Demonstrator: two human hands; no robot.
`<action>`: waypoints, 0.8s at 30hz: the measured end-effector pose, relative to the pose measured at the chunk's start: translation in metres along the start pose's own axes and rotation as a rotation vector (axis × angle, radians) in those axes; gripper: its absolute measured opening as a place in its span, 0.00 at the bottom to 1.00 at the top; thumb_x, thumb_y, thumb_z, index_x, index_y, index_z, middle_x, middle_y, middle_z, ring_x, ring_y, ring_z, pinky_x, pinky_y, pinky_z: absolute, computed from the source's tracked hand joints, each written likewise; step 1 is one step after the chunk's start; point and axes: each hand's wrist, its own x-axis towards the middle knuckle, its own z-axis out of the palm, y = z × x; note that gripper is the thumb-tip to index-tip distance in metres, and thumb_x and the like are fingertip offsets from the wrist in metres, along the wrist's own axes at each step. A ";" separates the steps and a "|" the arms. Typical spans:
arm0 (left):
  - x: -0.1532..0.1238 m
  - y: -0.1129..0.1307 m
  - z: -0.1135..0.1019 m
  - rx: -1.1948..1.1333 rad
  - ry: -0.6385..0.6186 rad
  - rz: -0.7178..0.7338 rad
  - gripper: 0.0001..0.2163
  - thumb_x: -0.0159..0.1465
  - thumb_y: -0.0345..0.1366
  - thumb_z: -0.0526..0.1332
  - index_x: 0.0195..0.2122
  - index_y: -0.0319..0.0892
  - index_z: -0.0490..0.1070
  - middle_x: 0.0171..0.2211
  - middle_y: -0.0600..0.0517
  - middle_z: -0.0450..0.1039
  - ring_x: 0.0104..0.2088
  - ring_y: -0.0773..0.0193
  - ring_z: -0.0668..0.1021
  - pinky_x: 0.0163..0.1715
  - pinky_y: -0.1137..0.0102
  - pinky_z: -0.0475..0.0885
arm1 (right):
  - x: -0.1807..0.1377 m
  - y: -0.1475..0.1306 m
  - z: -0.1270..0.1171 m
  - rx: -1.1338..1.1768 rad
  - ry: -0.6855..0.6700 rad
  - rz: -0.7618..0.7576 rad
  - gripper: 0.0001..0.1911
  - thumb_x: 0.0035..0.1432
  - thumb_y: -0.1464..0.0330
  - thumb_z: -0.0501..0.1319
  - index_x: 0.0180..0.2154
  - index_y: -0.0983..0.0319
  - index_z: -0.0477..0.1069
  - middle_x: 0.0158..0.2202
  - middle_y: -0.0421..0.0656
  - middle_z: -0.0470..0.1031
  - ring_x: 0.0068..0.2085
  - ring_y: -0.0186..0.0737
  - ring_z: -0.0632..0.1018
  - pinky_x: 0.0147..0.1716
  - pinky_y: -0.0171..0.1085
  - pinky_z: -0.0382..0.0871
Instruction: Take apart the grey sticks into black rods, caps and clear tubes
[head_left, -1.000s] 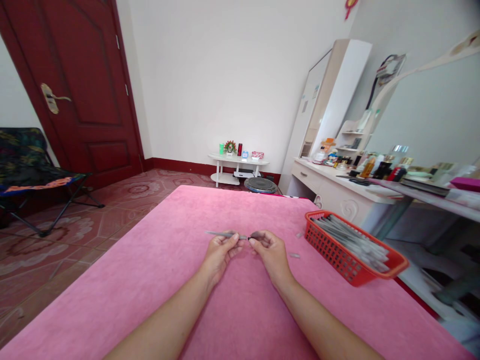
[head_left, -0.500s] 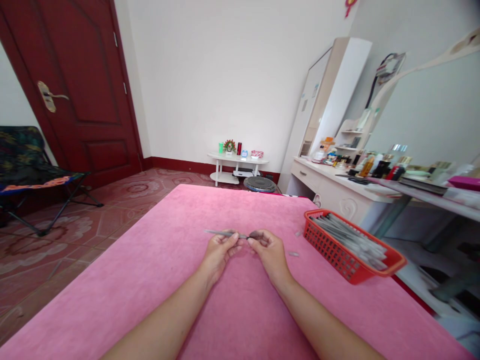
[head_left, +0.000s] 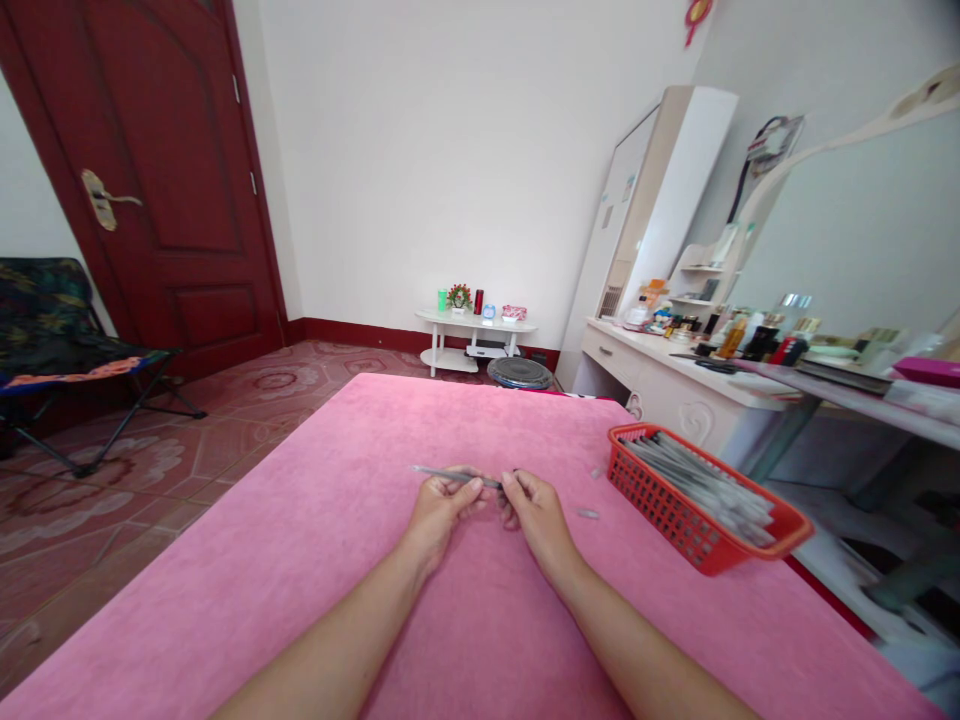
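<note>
My left hand (head_left: 448,503) is closed around the middle of a slim grey pen (head_left: 439,472), whose pale thin end sticks out to the left. Thumb and fingers of my right hand (head_left: 529,502) pinch the pen's dark right end, and the fingertips hide that tip. Both hands are close together just above the pink cloth (head_left: 480,620). To the right of them, a small translucent piece (head_left: 588,514) and another small pale piece (head_left: 596,473) lie on the cloth. Beyond these stands a red plastic basket (head_left: 667,505) filled with many similar slim grey pens (head_left: 697,480).
A white dressing table (head_left: 675,370) with bottles and a mirror (head_left: 870,220) stands at the right, beside a grey side table (head_left: 847,385). Ahead is a low white stand (head_left: 476,320) with a round dark-topped stool (head_left: 519,373). A folding chair (head_left: 75,330) sits at left.
The right fingers have turned and closed onto the pen's right end; the dark rounded piece seen at those fingers before is now hidden. The pen tilts slightly more downward to the right.
</note>
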 end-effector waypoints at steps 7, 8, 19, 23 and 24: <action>0.000 0.002 0.001 -0.007 0.026 -0.015 0.15 0.44 0.33 0.70 0.32 0.35 0.71 0.26 0.49 0.76 0.27 0.67 0.77 0.28 0.75 0.72 | -0.001 0.000 0.001 -0.001 -0.032 -0.071 0.13 0.51 0.59 0.58 0.25 0.62 0.65 0.20 0.38 0.68 0.21 0.33 0.69 0.19 0.31 0.63; -0.001 0.002 0.002 -0.005 0.026 -0.021 0.15 0.44 0.33 0.70 0.32 0.35 0.71 0.26 0.49 0.76 0.27 0.67 0.77 0.28 0.75 0.72 | -0.001 0.000 0.000 -0.021 -0.045 -0.061 0.15 0.53 0.58 0.56 0.23 0.62 0.65 0.19 0.38 0.67 0.20 0.32 0.68 0.18 0.31 0.63; 0.001 0.001 -0.001 -0.020 0.037 -0.012 0.15 0.45 0.33 0.70 0.32 0.35 0.71 0.27 0.48 0.76 0.27 0.68 0.77 0.28 0.76 0.72 | -0.001 -0.002 0.001 -0.039 -0.075 -0.062 0.16 0.54 0.58 0.54 0.22 0.62 0.65 0.18 0.38 0.67 0.18 0.32 0.68 0.18 0.32 0.62; 0.001 0.001 0.000 -0.024 0.037 -0.011 0.14 0.45 0.34 0.70 0.32 0.35 0.71 0.26 0.50 0.76 0.26 0.68 0.77 0.27 0.76 0.72 | -0.001 -0.001 0.000 0.021 -0.052 -0.071 0.11 0.51 0.59 0.58 0.27 0.61 0.66 0.22 0.37 0.68 0.19 0.32 0.69 0.17 0.31 0.63; 0.001 0.001 0.000 -0.023 0.036 -0.012 0.14 0.45 0.34 0.70 0.32 0.35 0.71 0.26 0.50 0.76 0.26 0.68 0.77 0.27 0.76 0.72 | -0.001 -0.001 0.000 0.025 -0.059 -0.075 0.11 0.50 0.60 0.59 0.27 0.61 0.66 0.22 0.37 0.68 0.19 0.32 0.69 0.18 0.31 0.63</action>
